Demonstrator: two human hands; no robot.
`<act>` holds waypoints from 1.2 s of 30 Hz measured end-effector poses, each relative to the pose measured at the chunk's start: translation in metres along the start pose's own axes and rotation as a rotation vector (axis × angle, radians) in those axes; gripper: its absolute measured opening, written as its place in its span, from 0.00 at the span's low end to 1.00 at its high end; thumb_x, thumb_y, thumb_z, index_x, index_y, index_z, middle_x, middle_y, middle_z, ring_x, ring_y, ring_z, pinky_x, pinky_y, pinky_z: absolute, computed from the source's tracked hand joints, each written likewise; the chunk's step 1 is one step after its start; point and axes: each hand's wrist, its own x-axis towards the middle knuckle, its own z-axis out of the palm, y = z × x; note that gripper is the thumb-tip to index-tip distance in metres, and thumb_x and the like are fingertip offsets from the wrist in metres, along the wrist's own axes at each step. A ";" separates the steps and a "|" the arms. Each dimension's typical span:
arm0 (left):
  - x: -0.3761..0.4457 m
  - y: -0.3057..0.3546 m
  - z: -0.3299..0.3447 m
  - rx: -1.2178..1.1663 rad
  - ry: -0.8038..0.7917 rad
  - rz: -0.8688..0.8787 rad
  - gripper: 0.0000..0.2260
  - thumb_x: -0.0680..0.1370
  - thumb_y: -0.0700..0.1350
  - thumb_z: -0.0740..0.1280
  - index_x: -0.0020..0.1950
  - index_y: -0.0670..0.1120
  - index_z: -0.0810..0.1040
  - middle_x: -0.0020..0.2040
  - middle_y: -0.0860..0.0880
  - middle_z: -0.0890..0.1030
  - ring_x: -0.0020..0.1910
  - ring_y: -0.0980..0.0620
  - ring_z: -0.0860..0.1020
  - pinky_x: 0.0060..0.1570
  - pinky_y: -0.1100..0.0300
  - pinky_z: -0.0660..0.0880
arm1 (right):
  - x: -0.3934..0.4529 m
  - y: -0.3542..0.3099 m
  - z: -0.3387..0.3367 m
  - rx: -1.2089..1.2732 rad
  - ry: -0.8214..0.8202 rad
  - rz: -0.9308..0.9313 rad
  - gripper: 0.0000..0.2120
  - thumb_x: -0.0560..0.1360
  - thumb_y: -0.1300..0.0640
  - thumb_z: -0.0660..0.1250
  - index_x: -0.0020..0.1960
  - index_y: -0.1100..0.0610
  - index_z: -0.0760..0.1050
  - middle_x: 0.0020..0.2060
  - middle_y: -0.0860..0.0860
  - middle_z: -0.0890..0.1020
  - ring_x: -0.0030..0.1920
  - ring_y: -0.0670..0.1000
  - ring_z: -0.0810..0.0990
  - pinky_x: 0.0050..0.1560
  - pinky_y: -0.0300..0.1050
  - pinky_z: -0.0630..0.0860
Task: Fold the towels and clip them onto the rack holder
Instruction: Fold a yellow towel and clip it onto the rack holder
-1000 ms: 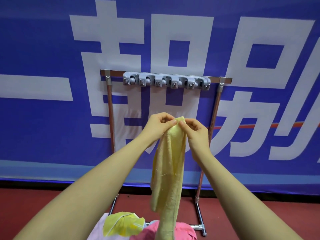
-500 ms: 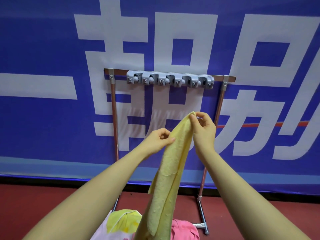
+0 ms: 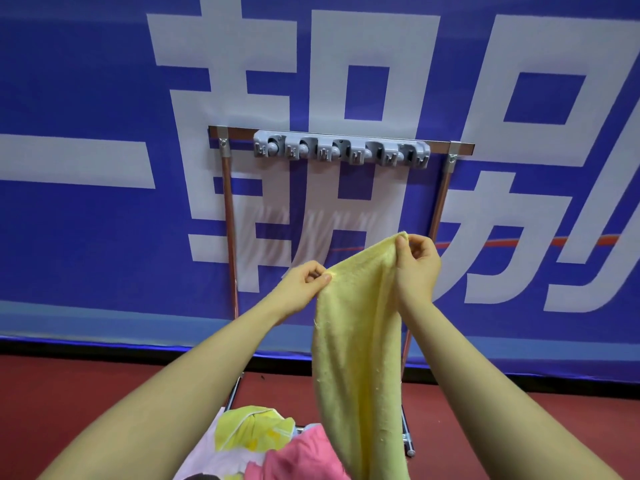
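Two hands are engaged on one pale yellow terry towel (image 3: 356, 341), which hangs in the air in front of the copper-coloured tube rack (image 3: 228, 216) and below its grey plastic clip holder bar (image 3: 341, 152).

Your left hand (image 3: 304, 282) is pinched closed on the towel's upper edge at its left end, thumb against forefinger, wrist low, forearm reaching up from the lower left.

Your right hand (image 3: 415, 265) is likewise closed on the towel, gripping the opposite top corner between thumb and fingertips. It sits higher than the left, so the top edge slopes up to the right. The body of the towel drops in a narrow, gathered column between your forearms, its lower end out of view.

Assessment: the towel appears to be spread for folding; no clip is yet loaded.

Recommendations for the step in hand:
- Level your two hands so the top edge runs straight, otherwise the fold is likely to come out skewed.
- Keep each pinch at the true corner; terry cloth is limp and will sag between grips.
- Bring corner to corner before lifting toward the holder.
- Present a compact, even thickness to the clip; a bunched edge may slip out.

At the lower left, a heap of further cloths (image 3: 263, 441) in yellow-green and pink awaits attention.
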 end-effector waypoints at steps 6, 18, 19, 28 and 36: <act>0.012 0.028 -0.011 -0.090 0.184 0.067 0.03 0.76 0.43 0.69 0.43 0.45 0.80 0.36 0.51 0.80 0.34 0.57 0.76 0.37 0.66 0.72 | -0.004 0.012 -0.011 0.032 -0.084 0.100 0.06 0.76 0.59 0.67 0.52 0.59 0.76 0.35 0.49 0.77 0.38 0.45 0.75 0.40 0.34 0.73; 0.014 0.052 -0.017 0.086 0.122 0.210 0.02 0.76 0.44 0.69 0.46 0.47 0.81 0.45 0.45 0.82 0.45 0.52 0.78 0.49 0.56 0.76 | -0.020 -0.001 -0.001 0.005 -0.389 -0.057 0.06 0.76 0.63 0.66 0.50 0.56 0.81 0.44 0.48 0.83 0.45 0.40 0.80 0.44 0.30 0.75; 0.012 0.054 -0.017 0.100 0.108 0.217 0.03 0.76 0.44 0.69 0.47 0.47 0.81 0.45 0.46 0.82 0.46 0.53 0.78 0.49 0.57 0.76 | -0.020 0.000 0.001 0.017 -0.404 -0.046 0.07 0.76 0.62 0.68 0.52 0.56 0.80 0.45 0.48 0.83 0.47 0.41 0.80 0.45 0.31 0.75; 0.003 0.070 -0.022 0.130 0.054 0.300 0.04 0.77 0.43 0.67 0.49 0.45 0.81 0.45 0.50 0.82 0.47 0.55 0.79 0.49 0.61 0.76 | -0.027 -0.001 0.020 -0.022 -0.510 -0.096 0.08 0.74 0.57 0.71 0.52 0.56 0.82 0.43 0.49 0.85 0.47 0.48 0.82 0.48 0.39 0.78; 0.000 0.047 -0.019 -0.050 0.038 0.153 0.09 0.76 0.46 0.69 0.53 0.47 0.73 0.33 0.53 0.79 0.40 0.57 0.78 0.54 0.58 0.74 | -0.025 -0.011 0.014 0.068 -0.372 -0.041 0.05 0.75 0.61 0.69 0.47 0.54 0.82 0.39 0.44 0.84 0.41 0.39 0.81 0.43 0.30 0.76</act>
